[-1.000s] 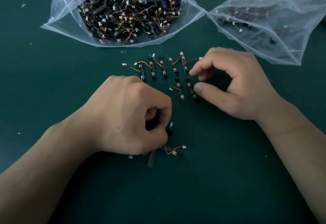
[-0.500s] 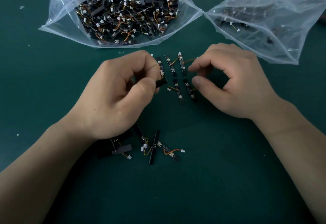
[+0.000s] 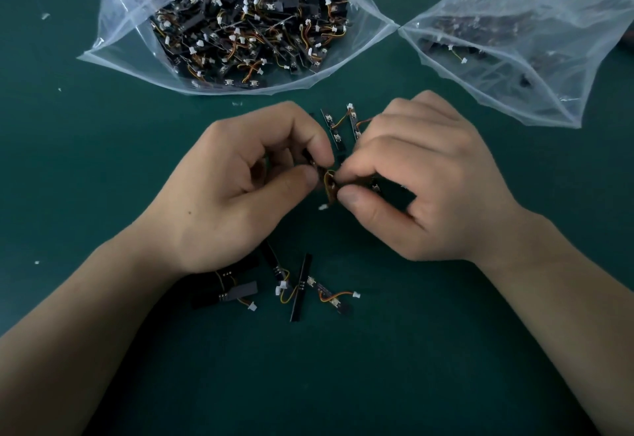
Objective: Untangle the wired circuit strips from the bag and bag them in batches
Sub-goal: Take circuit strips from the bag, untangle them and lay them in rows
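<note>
Our left hand (image 3: 240, 188) and right hand (image 3: 422, 182) both pinch one wired strip (image 3: 330, 183) between thumb and forefinger, just above the mat (image 3: 103, 195). Our wrists angle inward, between the full bag (image 3: 240, 24) and loose strips (image 3: 302, 286).

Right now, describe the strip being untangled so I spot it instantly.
Below the full bag, the left hand and right hand meet. Between them is the strip, orange wire looped; its neighbours lie loose on the mat, it alone is pinched.
</note>
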{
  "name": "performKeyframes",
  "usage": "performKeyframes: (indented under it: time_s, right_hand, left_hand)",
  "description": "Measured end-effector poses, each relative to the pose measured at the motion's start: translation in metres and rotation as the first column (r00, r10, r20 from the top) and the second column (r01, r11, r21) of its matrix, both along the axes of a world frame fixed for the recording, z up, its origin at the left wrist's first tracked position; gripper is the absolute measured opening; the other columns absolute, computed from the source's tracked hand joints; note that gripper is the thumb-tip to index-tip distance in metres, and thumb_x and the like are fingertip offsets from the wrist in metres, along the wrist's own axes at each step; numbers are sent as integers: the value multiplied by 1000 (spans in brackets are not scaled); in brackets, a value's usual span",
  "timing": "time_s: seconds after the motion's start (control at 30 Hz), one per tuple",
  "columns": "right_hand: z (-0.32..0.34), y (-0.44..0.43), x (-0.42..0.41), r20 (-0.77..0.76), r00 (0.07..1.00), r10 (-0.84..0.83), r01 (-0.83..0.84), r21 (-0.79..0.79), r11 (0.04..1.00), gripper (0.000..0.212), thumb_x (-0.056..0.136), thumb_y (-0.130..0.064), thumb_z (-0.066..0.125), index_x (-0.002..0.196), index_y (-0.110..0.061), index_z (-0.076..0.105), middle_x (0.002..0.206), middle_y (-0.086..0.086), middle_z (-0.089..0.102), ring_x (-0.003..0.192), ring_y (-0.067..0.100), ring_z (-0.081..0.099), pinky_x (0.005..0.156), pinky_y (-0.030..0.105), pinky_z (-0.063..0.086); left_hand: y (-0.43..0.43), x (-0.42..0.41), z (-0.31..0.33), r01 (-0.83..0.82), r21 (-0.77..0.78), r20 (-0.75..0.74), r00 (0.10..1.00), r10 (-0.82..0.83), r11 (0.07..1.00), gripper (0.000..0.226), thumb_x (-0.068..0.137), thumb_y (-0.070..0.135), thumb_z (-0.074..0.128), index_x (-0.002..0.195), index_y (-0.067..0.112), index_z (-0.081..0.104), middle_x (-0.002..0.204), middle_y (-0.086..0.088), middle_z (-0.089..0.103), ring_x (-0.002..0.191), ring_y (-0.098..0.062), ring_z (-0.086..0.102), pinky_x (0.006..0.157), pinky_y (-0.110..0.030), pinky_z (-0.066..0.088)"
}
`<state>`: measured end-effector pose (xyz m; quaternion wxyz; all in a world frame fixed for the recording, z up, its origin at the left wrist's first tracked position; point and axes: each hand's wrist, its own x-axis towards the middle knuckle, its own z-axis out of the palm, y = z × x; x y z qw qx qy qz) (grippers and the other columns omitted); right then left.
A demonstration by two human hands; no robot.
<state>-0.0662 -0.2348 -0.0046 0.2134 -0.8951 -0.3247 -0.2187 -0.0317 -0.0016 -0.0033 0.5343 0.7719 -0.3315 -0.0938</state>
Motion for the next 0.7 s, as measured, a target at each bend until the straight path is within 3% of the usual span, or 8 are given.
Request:
performKeyframes:
  time_s: [0.17, 0.27, 0.47, 0.6, 0.7]
  right_hand:
    - [-1, 4, -1, -9, 1000, 11, -11, -17, 1000, 20, 94, -29, 75, 89, -10, 77, 80, 3, 67, 72, 29, 57, 70, 44, 40]
    - [-2, 4, 0, -13, 1000, 21, -22, -15, 1000, 22, 93, -31, 77, 88, -10, 76, 79, 2, 66, 71, 28, 56, 69, 43, 40]
    - [-3, -2, 1, -59, 998, -6, 12, 100, 995, 18, 92, -19, 72, 77, -9, 72, 73, 2, 65, 68, 28, 55, 68, 47, 40]
    - [0, -9, 4, -16, 998, -60, 61, 78, 995, 27, 93, -21, 72, 69, -9, 67, 67, 2, 60, 64, 27, 50, 65, 45, 38]
    - [2, -7, -1, -37, 999, -1, 2, 49, 999, 32, 94, -25, 73, 66, -10, 66, 64, -3, 52, 62, 24, 43, 62, 40, 35]
  left_hand:
    - [-1, 0, 1, 7, 2, -57, 998, -7, 1000, 21, 95, 4, 59, 96, 24, 66, 79, 3, 72, 67, -17, 62, 61, -26, 47]
    - [0, 0, 3, 22, 46, -42, 999, -20, 999, 24, 89, 3, 61, 88, 25, 69, 74, 1, 70, 63, -22, 61, 56, -30, 46]
    - [-3, -7, 5, -46, 296, 190, 982, -12, 954, 20, 73, 10, 58, 78, 26, 68, 52, 2, 48, 51, -19, 45, 51, -30, 40]
    - [-2, -4, 5, -44, 228, 105, 994, 20, 973, 23, 74, 6, 58, 82, 26, 65, 51, -1, 44, 50, -19, 39, 52, -19, 34]
    - [-2, -3, 3, -36, 274, 105, 994, 7, 961, 21, 74, 9, 60, 80, 28, 64, 54, -1, 50, 51, -19, 43, 53, -17, 36]
